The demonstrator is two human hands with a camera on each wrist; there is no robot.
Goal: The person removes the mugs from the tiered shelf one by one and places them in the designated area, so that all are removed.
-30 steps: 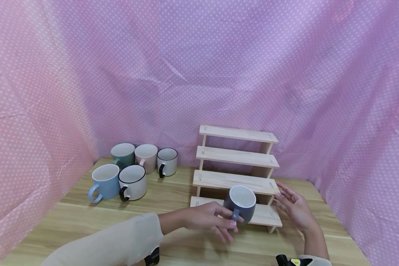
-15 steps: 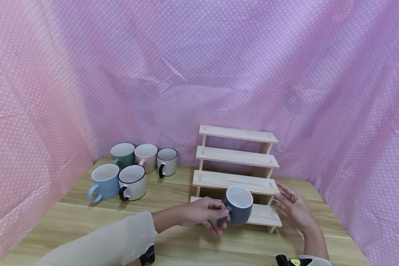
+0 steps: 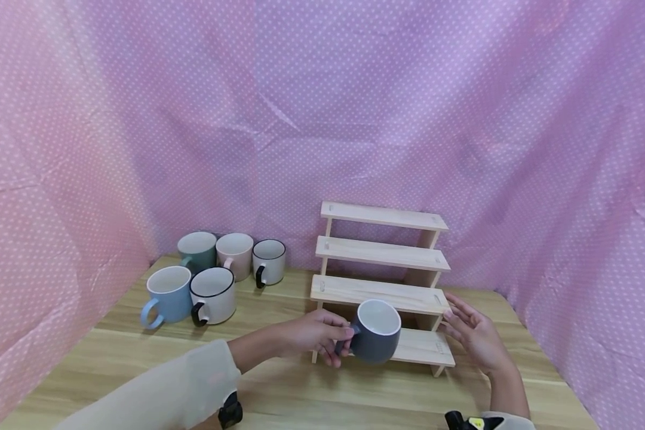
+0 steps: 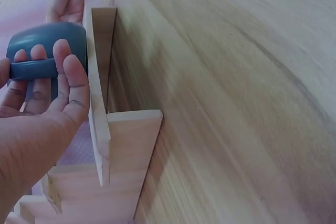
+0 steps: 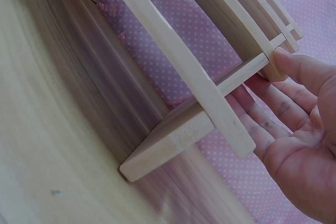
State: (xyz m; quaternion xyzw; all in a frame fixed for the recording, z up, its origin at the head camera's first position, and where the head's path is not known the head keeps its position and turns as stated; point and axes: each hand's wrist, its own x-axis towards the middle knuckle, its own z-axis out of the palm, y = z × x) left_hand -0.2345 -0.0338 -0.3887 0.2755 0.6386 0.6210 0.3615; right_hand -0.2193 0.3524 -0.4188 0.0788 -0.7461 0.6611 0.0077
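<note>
My left hand (image 3: 316,335) holds a dark grey mug (image 3: 375,341) by its handle, the white inside facing up. The handle points left, with fingers curled through it in the left wrist view. This mug is at the lowest step of a pale wooden four-tier display rack (image 3: 378,290), its base close to the board. My right hand (image 3: 479,339) grips the rack's right side at the second step from the bottom. In the right wrist view its thumb (image 5: 302,69) lies on the board's end, and the other fingers reach behind the side panel.
On the left of the wooden table (image 3: 279,394) stand a light blue mug (image 3: 173,298), a green mug (image 3: 201,257), a pink mug (image 3: 239,260) and two white mugs with black rims, the larger white mug (image 3: 215,301) in front. A pink dotted cloth (image 3: 322,119) hangs behind.
The left hand has moved left with the grey mug, turning it so the handle swings from the front to the left. The right hand keeps its place on the rack.
</note>
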